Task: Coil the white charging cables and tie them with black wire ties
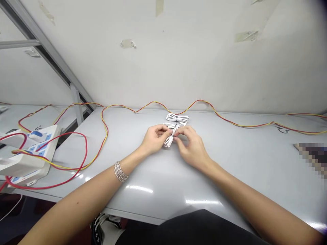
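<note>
A small bundle of white cable (169, 141), folded in loops, is between my two hands over the grey table. My left hand (154, 139) pinches its left side with thumb and fingers. On the other side my right hand (191, 144) has thumb and fingertips closed at a thin black tie (173, 135) around the bundle's middle. Just behind lies another coiled white cable (178, 118), also bound by a dark tie. My fingers partly cover the front bundle, so its full shape is hidden.
A red and yellow wire (153, 102) runs along the wall edge of the grey table (143, 194). At left, a white power strip (52, 143) carries plugs and looping red wire. Black tie scraps (283, 130) and a blurred flat object (313, 156) lie at right.
</note>
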Demonstrator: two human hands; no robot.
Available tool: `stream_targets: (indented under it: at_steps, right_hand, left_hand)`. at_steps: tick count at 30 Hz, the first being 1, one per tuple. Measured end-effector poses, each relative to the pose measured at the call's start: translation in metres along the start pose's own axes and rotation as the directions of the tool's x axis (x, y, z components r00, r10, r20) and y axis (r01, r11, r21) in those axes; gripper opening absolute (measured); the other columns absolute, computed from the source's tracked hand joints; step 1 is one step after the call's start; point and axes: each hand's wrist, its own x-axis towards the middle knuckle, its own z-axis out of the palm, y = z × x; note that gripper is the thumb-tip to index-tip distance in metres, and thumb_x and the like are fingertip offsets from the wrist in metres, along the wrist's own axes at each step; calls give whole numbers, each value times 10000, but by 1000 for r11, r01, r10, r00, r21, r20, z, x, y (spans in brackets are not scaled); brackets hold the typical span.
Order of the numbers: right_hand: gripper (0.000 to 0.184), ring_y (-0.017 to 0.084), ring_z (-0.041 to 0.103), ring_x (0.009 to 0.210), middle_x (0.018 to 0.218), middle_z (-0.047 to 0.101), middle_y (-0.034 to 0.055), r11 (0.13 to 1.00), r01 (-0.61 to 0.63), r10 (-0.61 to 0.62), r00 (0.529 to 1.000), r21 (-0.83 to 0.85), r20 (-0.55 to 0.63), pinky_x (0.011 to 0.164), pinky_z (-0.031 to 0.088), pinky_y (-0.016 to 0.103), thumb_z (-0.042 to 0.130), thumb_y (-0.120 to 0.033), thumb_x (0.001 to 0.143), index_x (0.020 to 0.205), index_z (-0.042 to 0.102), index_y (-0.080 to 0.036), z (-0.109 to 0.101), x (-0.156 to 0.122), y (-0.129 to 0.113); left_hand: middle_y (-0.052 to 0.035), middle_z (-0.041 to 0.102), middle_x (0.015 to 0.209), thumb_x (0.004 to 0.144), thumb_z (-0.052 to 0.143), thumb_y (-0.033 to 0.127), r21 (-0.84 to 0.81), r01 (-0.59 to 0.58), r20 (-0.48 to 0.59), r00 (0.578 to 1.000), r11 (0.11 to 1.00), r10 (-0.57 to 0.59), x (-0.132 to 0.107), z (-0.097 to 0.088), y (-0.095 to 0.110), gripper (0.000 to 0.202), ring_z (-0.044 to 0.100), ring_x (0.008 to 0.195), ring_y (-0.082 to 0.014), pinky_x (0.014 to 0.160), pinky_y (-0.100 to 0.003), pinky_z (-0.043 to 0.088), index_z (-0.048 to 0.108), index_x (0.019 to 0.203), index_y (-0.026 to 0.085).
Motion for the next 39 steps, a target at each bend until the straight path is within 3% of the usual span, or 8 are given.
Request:
stream_targets:
  at_steps: [4,8,14,18,22,27,32,39]
  right_hand:
    - [112,209,625,967,993,657,70,997,-32,30,999,66,25,901,521,400,508,-151,875,935,581,-209,0,-1,1]
    - [105,208,645,942,993,666,76,965,-172,162,984,198,69,891,542,404,514,-185,871,939,592,-199,4,-3,7]
    - [153,223,682,939,995,704,91,801,-373,326,928,468,182,858,572,400,612,-312,848,936,614,-187,3,1,10]
    - [305,220,683,1009,1051,704,82,703,-418,313,908,576,277,957,557,406,740,-382,776,986,622,-194,-4,5,5]
    - [412,221,672,1056,1095,684,75,659,-445,335,896,607,293,1003,541,417,827,-374,704,1013,615,-202,-5,5,1]
    - [419,215,660,1035,1074,675,67,659,-426,337,904,620,263,983,549,419,838,-376,693,1016,633,-206,-4,5,-1]
    - [404,203,659,975,1103,677,69,707,-396,297,918,586,262,928,562,404,809,-436,731,1037,663,-216,-5,6,-2]
    - [394,213,669,986,1048,705,65,735,-364,268,931,571,249,944,544,391,729,-517,811,1054,664,-214,-5,7,-5]
  left_hand:
    - [-36,697,729,735,786,414,-51,-1,35,999,999,2,1,-1,-2,320,662,657,-138,653,-266,549,652,781,128]
    - [-31,695,712,730,794,425,-91,24,73,997,996,-18,1,0,-3,335,690,674,-160,702,-312,596,638,775,132]
    - [-40,710,737,708,824,427,-172,87,102,992,981,-70,1,1,-4,376,725,707,-184,764,-368,628,627,796,119]
    - [-33,711,735,669,857,424,-248,139,45,990,959,-132,2,1,-2,412,725,687,-177,770,-375,637,613,793,117]
    - [-31,709,749,649,867,436,-274,149,35,989,950,-145,1,1,2,431,716,704,-166,756,-354,636,615,795,118]
    - [-49,720,805,698,835,433,-229,125,62,992,965,-113,1,-1,2,395,720,757,-173,753,-337,627,627,842,130]
    - [-59,721,803,740,803,411,-135,56,99,994,989,-43,3,-3,-2,366,707,679,-171,724,-346,621,671,934,131]
    - [-77,696,910,781,746,311,20,-133,28,991,991,132,0,-3,1,219,639,621,-118,616,-282,572,736,896,125]
